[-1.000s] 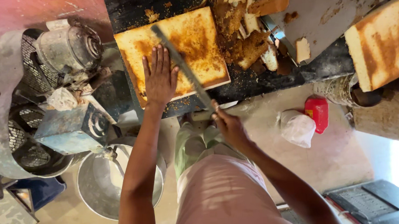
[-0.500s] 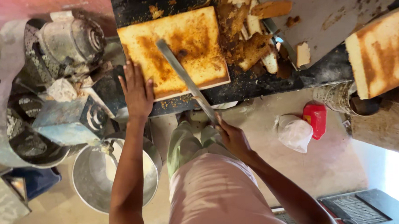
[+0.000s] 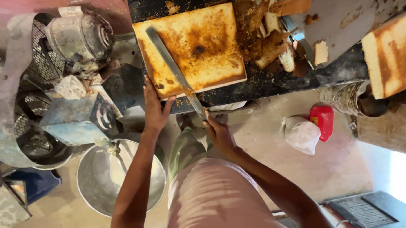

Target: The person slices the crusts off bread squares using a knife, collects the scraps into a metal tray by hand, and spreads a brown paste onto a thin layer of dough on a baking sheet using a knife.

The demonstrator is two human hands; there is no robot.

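Since half a second ago, left hand point(image 3: 154, 109) has slid off the browned slab point(image 3: 192, 46) to the worktop point(image 3: 274, 84) near edge, fingers spread, holding nothing. Right hand point(image 3: 218, 132) is closed on the long knife point(image 3: 172, 68), blade flat across the slab, apparently mid-trim. Crust scraps point(image 3: 266, 44) crowd its right side.

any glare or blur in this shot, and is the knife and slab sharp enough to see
Head view: sharp across the long knife and the browned slab; right hand and left hand crisp; blown-out white glare at the lower right floor; soft even light elsewhere; wide-lens bending at the edges.
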